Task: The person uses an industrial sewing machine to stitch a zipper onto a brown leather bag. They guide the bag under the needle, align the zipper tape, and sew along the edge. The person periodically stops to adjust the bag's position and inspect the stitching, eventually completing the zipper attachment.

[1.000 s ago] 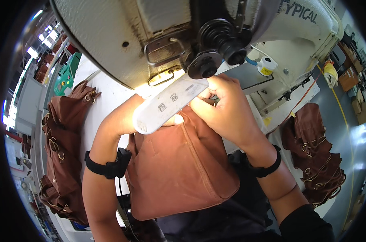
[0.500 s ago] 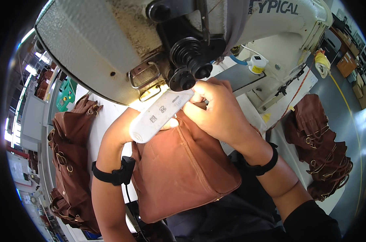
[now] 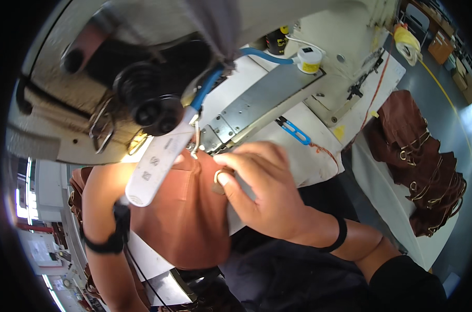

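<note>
A brown bag [image 3: 176, 223] hangs below the head of a sewing machine [image 3: 43, 140], its upper edge close to the presser foot [image 3: 195, 148]. My left hand [image 3: 180, 162] is at the bag's left upper side; the white lamp bar [image 3: 155, 169] covers most of its fingers. On the right side of the bag, my right hand [image 3: 272, 200] has thumb and forefinger closed on a small brown tab [image 3: 218, 188] with a gold-coloured ring. Its other fingers curl above the machine bed's edge.
Blue thread snips [image 3: 296, 132] lie on the white table [image 3: 311, 161], right of the steel machine bed [image 3: 256, 106]. A white, yellow-labelled device [image 3: 309, 60] stands behind with a blue tube. Several brown bags [image 3: 415, 161] are piled at the right; more are at the left.
The view has shifted and the machine head appears further left. My right hand has come away from the needle area toward me, now at the tab. The bag has turned and sits further left.
</note>
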The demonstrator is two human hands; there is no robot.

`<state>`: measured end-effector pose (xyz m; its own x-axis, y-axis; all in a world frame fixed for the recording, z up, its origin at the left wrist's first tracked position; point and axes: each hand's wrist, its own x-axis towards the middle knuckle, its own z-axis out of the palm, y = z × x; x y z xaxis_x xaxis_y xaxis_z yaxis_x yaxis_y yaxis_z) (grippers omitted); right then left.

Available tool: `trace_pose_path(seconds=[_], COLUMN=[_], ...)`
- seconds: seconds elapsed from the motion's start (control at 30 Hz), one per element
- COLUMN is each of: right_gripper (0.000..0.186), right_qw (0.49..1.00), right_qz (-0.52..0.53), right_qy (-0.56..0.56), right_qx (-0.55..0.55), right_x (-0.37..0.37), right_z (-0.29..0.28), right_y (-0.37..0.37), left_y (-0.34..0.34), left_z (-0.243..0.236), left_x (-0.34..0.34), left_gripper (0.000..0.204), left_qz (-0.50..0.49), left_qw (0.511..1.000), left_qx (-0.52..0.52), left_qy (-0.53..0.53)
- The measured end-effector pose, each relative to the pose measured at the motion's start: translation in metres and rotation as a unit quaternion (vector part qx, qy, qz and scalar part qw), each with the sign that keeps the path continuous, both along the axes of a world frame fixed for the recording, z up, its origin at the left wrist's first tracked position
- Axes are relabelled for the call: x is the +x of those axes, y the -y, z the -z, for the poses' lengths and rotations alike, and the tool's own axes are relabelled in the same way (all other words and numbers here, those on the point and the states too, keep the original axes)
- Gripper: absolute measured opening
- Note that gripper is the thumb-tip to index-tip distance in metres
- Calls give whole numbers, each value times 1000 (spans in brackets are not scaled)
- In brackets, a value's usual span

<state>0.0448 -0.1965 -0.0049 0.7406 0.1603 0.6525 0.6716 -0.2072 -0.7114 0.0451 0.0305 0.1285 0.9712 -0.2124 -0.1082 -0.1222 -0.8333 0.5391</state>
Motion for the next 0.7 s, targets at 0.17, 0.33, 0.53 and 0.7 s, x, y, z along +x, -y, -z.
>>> trace_pose_path(seconds=[0.17, 0.33, 0.53, 0.7], right_gripper=[25, 23, 27, 65], right_qw=[910, 901, 918, 925], right_qz=[-273, -285, -257, -201], right_qy=[-281, -314, -297, -310], right_qx=[133, 96, 44, 83], right_x=[0, 12, 9, 19], right_z=[11, 15, -1, -21], right_y=[-9, 7, 2, -11], left_y=[67, 74, 48, 45], left_z=[-15, 92, 123, 122], left_x=[-104, -97, -77, -78], left_gripper=[83, 81, 72, 64], left_qz=[20, -37, -52, -55], left_qw=[954, 906, 892, 896], left_qx=[292, 354, 232, 225], left_qy=[70, 230, 385, 378])
